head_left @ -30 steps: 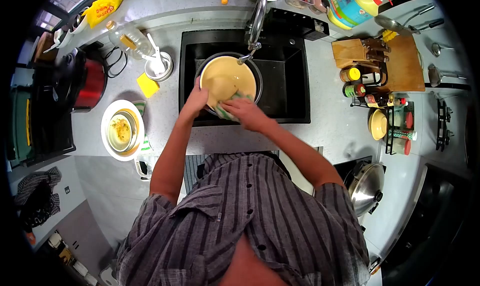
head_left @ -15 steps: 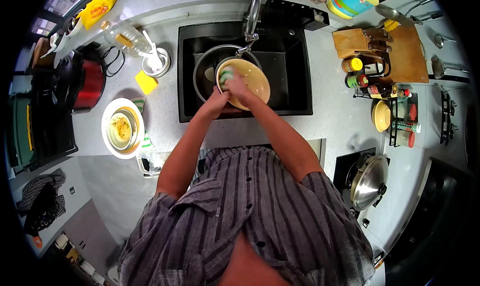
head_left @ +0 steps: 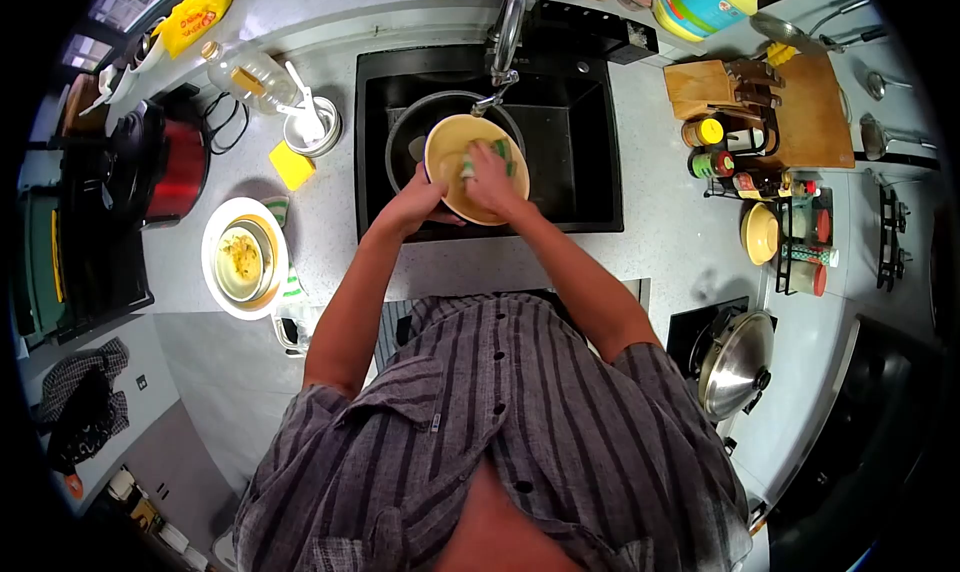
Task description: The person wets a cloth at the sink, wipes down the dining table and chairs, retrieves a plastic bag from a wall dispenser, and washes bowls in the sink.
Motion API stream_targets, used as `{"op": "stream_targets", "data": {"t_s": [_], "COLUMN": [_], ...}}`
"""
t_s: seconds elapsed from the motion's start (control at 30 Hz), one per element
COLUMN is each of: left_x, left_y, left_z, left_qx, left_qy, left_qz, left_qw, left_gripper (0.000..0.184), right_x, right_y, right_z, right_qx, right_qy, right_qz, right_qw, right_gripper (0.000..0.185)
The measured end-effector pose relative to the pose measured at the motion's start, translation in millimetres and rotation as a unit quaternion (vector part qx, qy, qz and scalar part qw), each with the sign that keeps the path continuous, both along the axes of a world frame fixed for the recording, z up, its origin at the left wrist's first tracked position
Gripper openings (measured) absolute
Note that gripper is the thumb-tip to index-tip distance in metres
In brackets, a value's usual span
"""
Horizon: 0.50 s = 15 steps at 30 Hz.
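Note:
A yellow bowl (head_left: 452,144) is tilted over the black sink (head_left: 570,172), its inside facing me. My left hand (head_left: 418,200) grips its left rim, thumb on the edge and fingers underneath. Inside the bowl, my right hand (head_left: 488,180) presses a green-and-white striped cloth (head_left: 503,152) against the right part of the inner wall. The cloth is partly covered by my fingers. Below the bowl, a round metal basin (head_left: 403,137) sits in the left half of the sink. The faucet (head_left: 508,32) hangs just above the bowl's far rim.
Left of the sink, stacked dishes with food scraps (head_left: 240,255) rest on a striped cloth. A yellow sponge (head_left: 292,166), a cup with white spoons (head_left: 314,127) and a clear bottle (head_left: 250,75) stand nearby. At right are a knife block (head_left: 697,87), a jar rack (head_left: 785,242) and a lidded pan (head_left: 738,365).
The bowl has shifted slightly left and turned in my left hand. My right hand and the cloth have moved from the bowl's left side to its right side.

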<state>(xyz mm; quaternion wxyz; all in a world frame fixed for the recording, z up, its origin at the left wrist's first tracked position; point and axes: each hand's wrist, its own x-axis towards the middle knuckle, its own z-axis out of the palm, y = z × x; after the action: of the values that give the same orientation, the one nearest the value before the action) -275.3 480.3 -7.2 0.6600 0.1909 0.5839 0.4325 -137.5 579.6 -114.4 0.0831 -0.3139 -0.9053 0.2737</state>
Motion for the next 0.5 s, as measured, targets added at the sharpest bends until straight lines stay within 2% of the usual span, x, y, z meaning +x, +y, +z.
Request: {"op": "stream_targets", "data": {"t_s": [0.03,0.07,0.1,0.13,0.23,0.27,0.33,0.37,0.4,0.43,0.47,0.5], "left_x": [0.1,0.7,-3.6,-13.2,-38.1,-47.0,-51.6,-48.1,-43.0,-38.6,-38.9,-41.3], "left_y": [3.0,5.0,6.9,8.3,-2.5,-8.0,-13.6,-16.3,-19.6,-22.0,-27.3,-31.4], "left_z": [1.0,-14.0,-18.4,-21.5,-15.7,-18.2,-16.3,-23.6,-37.4,-39.6,-41.3,-43.1], "left_qx": [0.005,-0.019,-0.011,-0.003,-0.004,-0.009,-0.042,-0.047,-0.052,-0.057,-0.073,0.061], "left_qy": [0.015,0.023,0.022,0.024,0.008,0.013,0.046,0.089,0.131,0.173,0.274,0.408], "left_qz": [-0.004,0.038,0.032,0.026,0.012,0.009,0.034,0.056,0.077,0.100,0.071,0.033], "left_qw": [1.000,0.999,0.999,0.999,1.000,1.000,0.997,0.993,0.987,0.978,0.956,0.910], "left_gripper": [0.060,0.054,0.052,0.051,0.050,0.051,0.059,0.061,0.064,0.066,0.060,0.055], "right_x": [-7.3,-7.3,-6.3,-6.8,15.5,26.9,44.9,47.5,49.6,48.7,47.8,46.6], "right_y": [-3.2,-8.3,-18.6,-24.3,-25.1,-24.8,-6.4,0.6,3.0,9.0,14.9,20.5], "right_z": [-10.2,6.9,43.9,65.4,61.3,79.9,85.7,95.1,104.3,110.2,112.9,116.6], "right_qx": [0.012,-0.162,-0.331,-0.488,-0.456,-0.363,-0.211,-0.129,-0.147,-0.148,-0.153,-0.158], "right_qy": [0.021,0.058,0.092,0.125,0.102,0.020,-0.040,-0.070,-0.058,-0.066,-0.075,-0.084], "right_qz": [0.002,0.012,0.025,0.038,0.143,0.145,0.232,0.270,0.230,0.242,0.253,0.264], "right_qw": [1.000,0.985,0.939,0.863,0.872,0.920,0.949,0.952,0.960,0.957,0.952,0.948], "right_gripper": [0.058,0.055,0.053,0.050,0.040,0.038,0.038,0.038,0.039,0.038,0.037,0.036]}}
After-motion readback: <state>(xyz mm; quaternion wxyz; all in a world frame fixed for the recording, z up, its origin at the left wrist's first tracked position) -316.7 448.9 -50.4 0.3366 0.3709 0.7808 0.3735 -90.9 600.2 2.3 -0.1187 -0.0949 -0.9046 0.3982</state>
